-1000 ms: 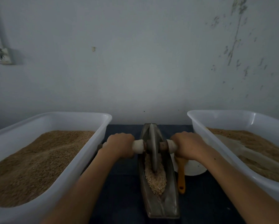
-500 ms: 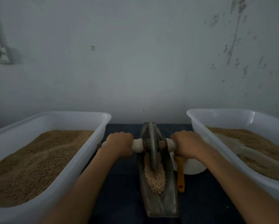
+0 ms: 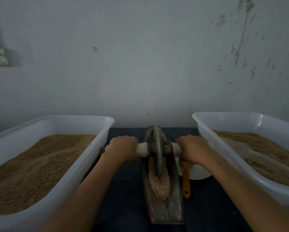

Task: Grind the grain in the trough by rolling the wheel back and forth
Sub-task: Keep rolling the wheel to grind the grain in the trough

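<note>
Both hands wrap the axle, left hand (image 3: 122, 149) at 9 o'clock of the wheel (image 3: 157, 151) and right hand (image 3: 193, 150) at 3 o'clock, each grip closed round its handle so the push stays even and the disc upright. The wheel sits in the trough (image 3: 163, 208) toward its far end, grain (image 3: 159, 183) heaped at 6 o'clock (likely the ground yet to cover)

The trough (image 3: 163, 198) lay between two tubs (image 3: 83, 164) (image 3: 224, 131) of grain; the wheel (image 3: 157, 151) stood in it, a brush (image 3: 186, 180) just right.
</note>
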